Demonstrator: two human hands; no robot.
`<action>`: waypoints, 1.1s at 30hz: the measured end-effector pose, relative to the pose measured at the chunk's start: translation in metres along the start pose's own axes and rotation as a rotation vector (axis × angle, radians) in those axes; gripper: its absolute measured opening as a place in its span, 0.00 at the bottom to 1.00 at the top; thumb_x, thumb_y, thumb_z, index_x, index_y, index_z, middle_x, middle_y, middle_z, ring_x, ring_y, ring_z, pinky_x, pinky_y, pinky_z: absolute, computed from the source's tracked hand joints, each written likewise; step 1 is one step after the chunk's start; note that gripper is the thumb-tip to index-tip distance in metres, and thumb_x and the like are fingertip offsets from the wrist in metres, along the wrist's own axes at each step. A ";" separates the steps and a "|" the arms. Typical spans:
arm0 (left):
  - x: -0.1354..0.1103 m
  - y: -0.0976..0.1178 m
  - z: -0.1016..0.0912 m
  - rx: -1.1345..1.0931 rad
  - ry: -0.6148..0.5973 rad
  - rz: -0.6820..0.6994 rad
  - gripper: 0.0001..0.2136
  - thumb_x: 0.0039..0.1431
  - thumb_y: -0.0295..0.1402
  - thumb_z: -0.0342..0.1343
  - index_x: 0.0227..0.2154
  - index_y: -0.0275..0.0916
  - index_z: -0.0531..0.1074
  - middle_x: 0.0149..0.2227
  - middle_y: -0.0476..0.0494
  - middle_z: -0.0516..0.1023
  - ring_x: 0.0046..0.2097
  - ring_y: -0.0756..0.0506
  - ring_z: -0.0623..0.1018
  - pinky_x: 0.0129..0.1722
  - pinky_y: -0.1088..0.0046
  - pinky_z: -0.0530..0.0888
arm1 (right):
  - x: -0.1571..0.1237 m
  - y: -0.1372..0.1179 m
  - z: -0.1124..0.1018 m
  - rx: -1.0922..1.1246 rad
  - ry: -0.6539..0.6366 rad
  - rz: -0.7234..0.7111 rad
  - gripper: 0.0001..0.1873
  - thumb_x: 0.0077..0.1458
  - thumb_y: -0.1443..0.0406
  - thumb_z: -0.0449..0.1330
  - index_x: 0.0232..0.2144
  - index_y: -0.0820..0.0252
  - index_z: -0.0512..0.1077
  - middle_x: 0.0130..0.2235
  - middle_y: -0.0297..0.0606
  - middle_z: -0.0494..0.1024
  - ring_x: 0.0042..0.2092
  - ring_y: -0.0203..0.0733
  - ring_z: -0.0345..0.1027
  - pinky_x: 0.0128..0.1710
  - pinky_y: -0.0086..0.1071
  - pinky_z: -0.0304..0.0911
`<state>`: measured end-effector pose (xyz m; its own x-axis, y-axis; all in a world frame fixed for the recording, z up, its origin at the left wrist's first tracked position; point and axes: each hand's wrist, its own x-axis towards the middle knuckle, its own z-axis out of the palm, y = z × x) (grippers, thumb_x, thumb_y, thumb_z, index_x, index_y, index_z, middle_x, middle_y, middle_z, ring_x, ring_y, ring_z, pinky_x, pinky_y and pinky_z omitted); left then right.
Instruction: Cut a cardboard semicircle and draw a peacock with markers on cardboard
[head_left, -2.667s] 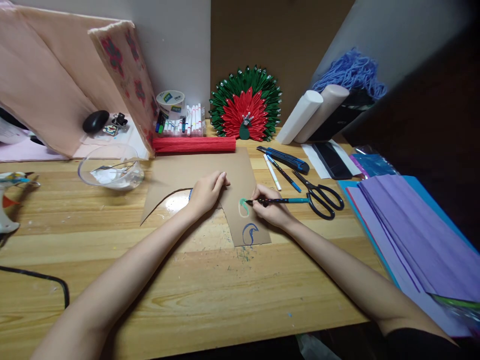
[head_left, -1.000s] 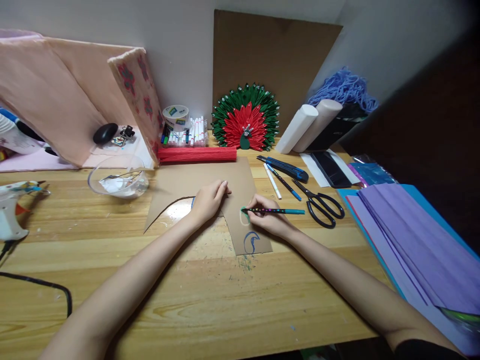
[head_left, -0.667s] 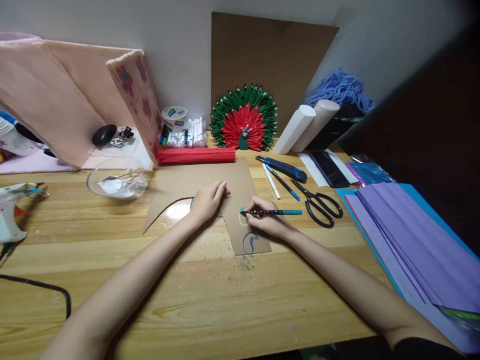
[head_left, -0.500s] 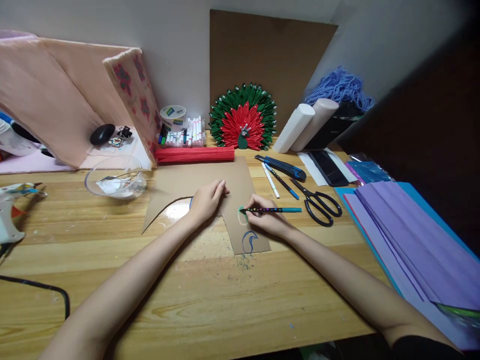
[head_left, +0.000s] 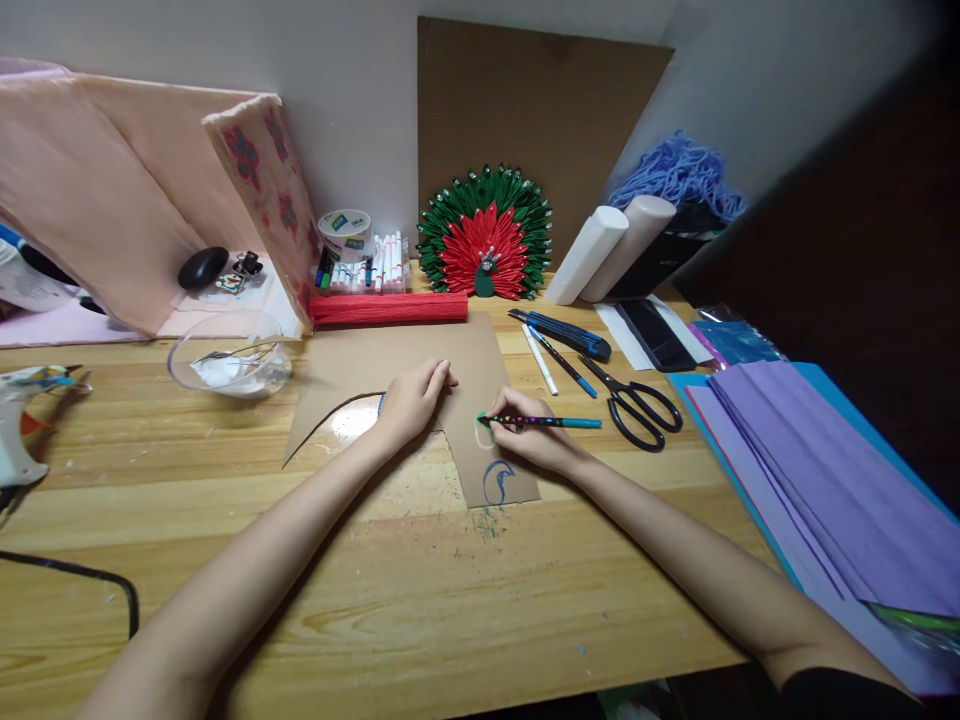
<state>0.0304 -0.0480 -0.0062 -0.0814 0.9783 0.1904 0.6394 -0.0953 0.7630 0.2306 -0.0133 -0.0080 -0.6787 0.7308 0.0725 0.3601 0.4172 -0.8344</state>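
My right hand (head_left: pixel 529 430) pinches a black marker (head_left: pixel 559 422) with coloured dots and a teal end. Its tip touches the brown cardboard (head_left: pixel 397 350) at a small rounded outline (head_left: pixel 484 430), green above and pale below. Under that outline is a blue crescent-shaped drawing (head_left: pixel 497 482). My left hand (head_left: pixel 412 402) rests on the cardboard beside its curved cut edge, fingers curled in and pressed together, with no object visible in them. Part of a blue mark shows beside the left hand; the hand hides the rest.
Right of the cardboard lie a white marker (head_left: pixel 540 360), a blue-ended marker (head_left: pixel 564 362), a utility knife (head_left: pixel 562 334) and black scissors (head_left: pixel 637 405). Behind are a red crepe roll (head_left: pixel 390 309) and a red-green peacock craft (head_left: pixel 487 235). A clear bowl (head_left: pixel 229 355) and glue gun (head_left: pixel 22 425) stand left.
The marker tip and right hand have barely shifted at the green outline. My left hand stays in place on the cardboard. The whole view has moved very slightly.
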 end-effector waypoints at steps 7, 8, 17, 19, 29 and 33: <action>0.000 0.001 0.000 0.004 0.000 -0.004 0.19 0.63 0.41 0.35 0.30 0.40 0.70 0.32 0.47 0.76 0.36 0.47 0.74 0.39 0.72 0.68 | 0.000 -0.001 0.000 0.028 -0.019 -0.001 0.03 0.45 0.70 0.55 0.26 0.59 0.64 0.28 0.32 0.70 0.27 0.34 0.60 0.27 0.27 0.53; 0.000 0.001 0.000 0.004 0.000 -0.004 0.19 0.63 0.41 0.35 0.30 0.40 0.70 0.32 0.47 0.76 0.36 0.47 0.74 0.39 0.72 0.68 | 0.001 -0.001 0.000 0.020 -0.015 -0.004 0.03 0.45 0.70 0.55 0.26 0.59 0.64 0.28 0.32 0.70 0.27 0.34 0.60 0.27 0.27 0.53; 0.000 -0.001 0.001 -0.003 0.007 -0.009 0.19 0.63 0.42 0.35 0.29 0.40 0.70 0.32 0.47 0.76 0.36 0.47 0.74 0.38 0.71 0.68 | 0.001 -0.002 -0.001 0.006 -0.052 -0.011 0.03 0.45 0.70 0.55 0.26 0.59 0.63 0.27 0.32 0.69 0.27 0.34 0.59 0.27 0.27 0.53; 0.000 -0.001 0.001 -0.002 0.008 -0.011 0.20 0.63 0.42 0.35 0.30 0.40 0.70 0.32 0.47 0.76 0.36 0.47 0.74 0.38 0.71 0.68 | 0.001 -0.002 -0.001 -0.006 -0.085 -0.023 0.04 0.44 0.70 0.55 0.25 0.59 0.63 0.27 0.32 0.70 0.28 0.34 0.60 0.28 0.27 0.53; -0.001 0.002 0.000 -0.001 -0.005 -0.022 0.19 0.63 0.41 0.35 0.30 0.40 0.70 0.33 0.46 0.76 0.36 0.47 0.74 0.39 0.70 0.69 | 0.000 -0.001 -0.002 0.010 -0.098 -0.023 0.04 0.43 0.71 0.55 0.24 0.59 0.63 0.27 0.33 0.71 0.28 0.34 0.60 0.27 0.27 0.53; -0.001 0.002 -0.001 0.003 -0.009 -0.020 0.19 0.63 0.41 0.36 0.30 0.40 0.70 0.33 0.46 0.76 0.36 0.47 0.74 0.39 0.71 0.69 | 0.000 -0.002 -0.003 0.012 -0.139 -0.041 0.04 0.42 0.72 0.55 0.24 0.60 0.64 0.27 0.33 0.71 0.26 0.33 0.59 0.26 0.27 0.52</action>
<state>0.0313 -0.0491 -0.0041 -0.0873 0.9816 0.1697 0.6403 -0.0752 0.7644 0.2317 -0.0123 -0.0050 -0.7752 0.6310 0.0313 0.3228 0.4382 -0.8389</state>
